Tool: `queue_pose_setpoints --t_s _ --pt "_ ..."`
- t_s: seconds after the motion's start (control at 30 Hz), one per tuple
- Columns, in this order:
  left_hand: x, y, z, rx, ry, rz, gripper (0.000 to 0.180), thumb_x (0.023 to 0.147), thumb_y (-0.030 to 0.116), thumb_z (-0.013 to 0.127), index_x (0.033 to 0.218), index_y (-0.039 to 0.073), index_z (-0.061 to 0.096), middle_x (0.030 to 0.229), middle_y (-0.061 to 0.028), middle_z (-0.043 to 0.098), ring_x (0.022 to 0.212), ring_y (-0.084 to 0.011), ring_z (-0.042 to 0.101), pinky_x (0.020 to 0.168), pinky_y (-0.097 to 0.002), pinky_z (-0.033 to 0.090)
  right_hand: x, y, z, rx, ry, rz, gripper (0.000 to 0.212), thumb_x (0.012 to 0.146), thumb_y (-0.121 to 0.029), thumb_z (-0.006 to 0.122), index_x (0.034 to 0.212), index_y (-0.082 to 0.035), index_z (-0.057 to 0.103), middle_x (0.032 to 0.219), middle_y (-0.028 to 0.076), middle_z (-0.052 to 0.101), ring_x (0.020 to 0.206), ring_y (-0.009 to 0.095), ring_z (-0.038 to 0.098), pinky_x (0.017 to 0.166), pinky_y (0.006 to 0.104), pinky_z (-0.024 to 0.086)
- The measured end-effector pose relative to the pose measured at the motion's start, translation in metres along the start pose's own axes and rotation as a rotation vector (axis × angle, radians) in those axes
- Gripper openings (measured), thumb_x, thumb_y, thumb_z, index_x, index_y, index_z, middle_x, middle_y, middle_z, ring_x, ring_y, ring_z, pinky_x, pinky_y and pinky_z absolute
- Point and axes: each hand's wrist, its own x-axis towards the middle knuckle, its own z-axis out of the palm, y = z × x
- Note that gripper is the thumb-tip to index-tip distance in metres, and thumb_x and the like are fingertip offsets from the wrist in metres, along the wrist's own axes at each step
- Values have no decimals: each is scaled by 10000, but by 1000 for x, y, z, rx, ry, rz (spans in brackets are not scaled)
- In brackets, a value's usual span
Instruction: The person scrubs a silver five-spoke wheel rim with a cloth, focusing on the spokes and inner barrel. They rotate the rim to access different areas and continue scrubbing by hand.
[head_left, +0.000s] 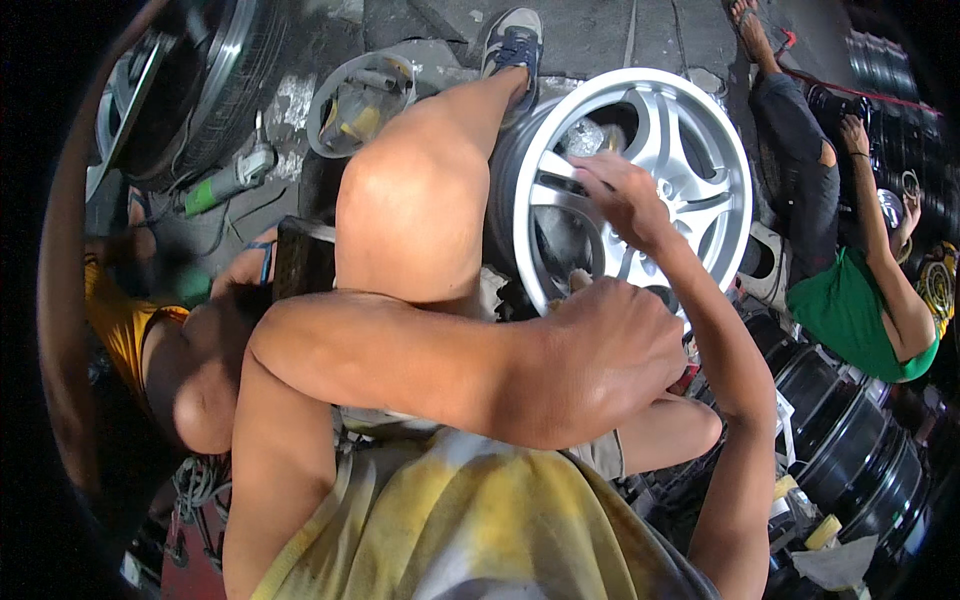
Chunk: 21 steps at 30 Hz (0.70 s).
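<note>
A silver alloy wheel (655, 150) with wide spokes leans face-up toward me, beyond my crossed forearm. My left hand (620, 345) is closed over its near rim; the curled fingers are mostly hidden behind the back of the hand, and the thumb tip shows inside the rim. My right hand (628, 205) rests on a left spoke near the hub, its fingers stretched out along the metal and slightly blurred. Whatever may lie under those fingertips is hidden. Through a gap between the spokes, a shiny crumpled piece (585, 137) shows behind the wheel.
A clear tub (322, 105) of small items stands beyond my knee. An angle grinder (225, 180) with a green band lies left, near a large tyred wheel (240, 70). One person in orange (115, 320) sits left, another in green (850, 310) right. Black rims (840, 420) are stacked at right.
</note>
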Motion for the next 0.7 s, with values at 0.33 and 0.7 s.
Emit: queue_pose_setpoints --t_s 0.33,0.7 --pt "9 -1 9 13 64 24 150 814 135 586 867 -3 606 882 -154 536 815 -291 540 688 -422 417 -9 26 -20 -277 -210 34 235 973 -154 562 1086 -120 766 1132 57 723 1027 261 637 926 417 471" --pt "6 2 7 161 55 -28 149 828 130 583 924 18 604 946 -128 524 860 -259 522 751 -386 404 -59 -7 52 -478 344 119 510 830 -89 759 1320 -216 697 1306 12 626 1127 285 558 982 454 458"
